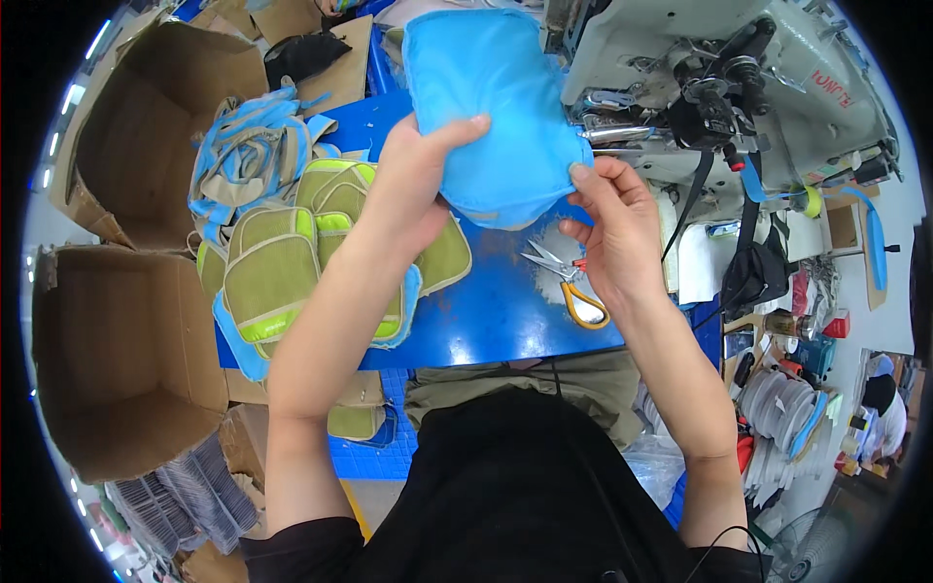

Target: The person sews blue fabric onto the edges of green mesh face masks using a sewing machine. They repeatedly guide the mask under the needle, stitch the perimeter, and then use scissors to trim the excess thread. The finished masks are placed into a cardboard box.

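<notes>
A light blue fabric pouch point(496, 87) is held up over the blue table point(457, 330), just in front of the sewing machine point(641, 49). My left hand point(418, 175) grips its left side, thumb across the front and fingers hidden behind. My right hand point(612, 209) pinches the lower right edge between thumb and forefinger, other fingers curled. Below my right hand lie orange-handled scissors point(583, 301), blades partly open. Left of my hands is a pile of olive-green pouches point(272, 272) with bright green trim, some blue fabric under them.
Cardboard boxes point(126, 360) stand at the left, near tangled blue-and-tan straps point(243, 155) and grey stacked pieces point(199, 500). At the right are a black bag point(753, 272), white tape rolls point(777, 408) and a fan point(816, 539). A co-worker point(884, 403) is at the far right.
</notes>
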{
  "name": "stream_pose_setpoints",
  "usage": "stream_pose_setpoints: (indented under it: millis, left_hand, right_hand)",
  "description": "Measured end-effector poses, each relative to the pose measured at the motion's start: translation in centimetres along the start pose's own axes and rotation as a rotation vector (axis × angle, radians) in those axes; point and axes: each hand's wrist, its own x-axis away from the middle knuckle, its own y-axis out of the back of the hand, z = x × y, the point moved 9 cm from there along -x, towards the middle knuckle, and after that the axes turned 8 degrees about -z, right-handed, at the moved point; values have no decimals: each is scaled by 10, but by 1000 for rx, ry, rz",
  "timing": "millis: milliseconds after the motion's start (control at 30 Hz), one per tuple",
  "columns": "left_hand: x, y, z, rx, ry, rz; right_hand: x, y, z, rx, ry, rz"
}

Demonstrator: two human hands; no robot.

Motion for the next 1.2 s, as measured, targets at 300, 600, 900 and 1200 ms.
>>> stream_pose_setpoints:
  millis: [300, 600, 900, 1200]
  left_hand:
    - [6, 1, 11, 61, -17, -4]
    - [19, -7, 7, -77, -105, 12]
    - [16, -22, -35, -416, -280, 66]
    - [18, -28, -36, -366, -266, 54]
  right_hand:
    - [2, 0, 6, 48, -24, 45]
    - [4, 4, 3, -11, -99, 61]
    - [-2, -3, 3, 44, -200, 9]
    - [-3, -5, 0, 20, -165, 17]
